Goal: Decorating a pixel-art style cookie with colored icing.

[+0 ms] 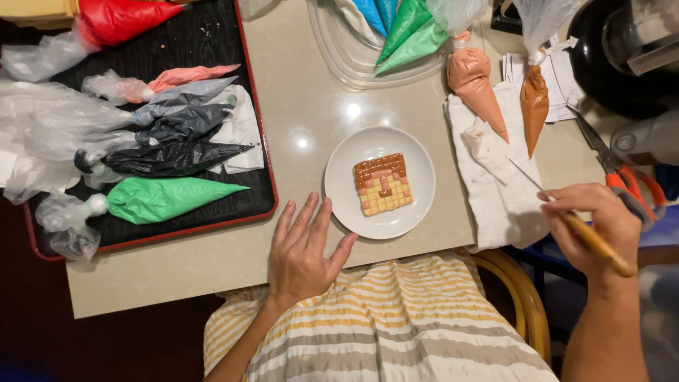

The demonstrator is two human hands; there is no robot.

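Observation:
A square cookie (382,184) with a yellow grid, brown icing across the top and a few orange squares lies on a small white plate (349,194). My left hand (303,249) rests flat on the table edge just left of the plate, fingers apart, holding nothing. My right hand (594,225) grips a thin needle tool with a yellow handle (593,240); its metal tip points up-left over a white cloth (495,191). Two piping bags lie on that cloth, a peach one (475,83) and a brown one (534,105).
A black tray with a red rim (256,127) at the left holds green (163,198), black, grey, pink and red piping bags. A clear tub (346,65) at the back holds green and blue bags. Orange-handled scissors (626,177) lie at the right. A wooden chair arm (520,297) curves below.

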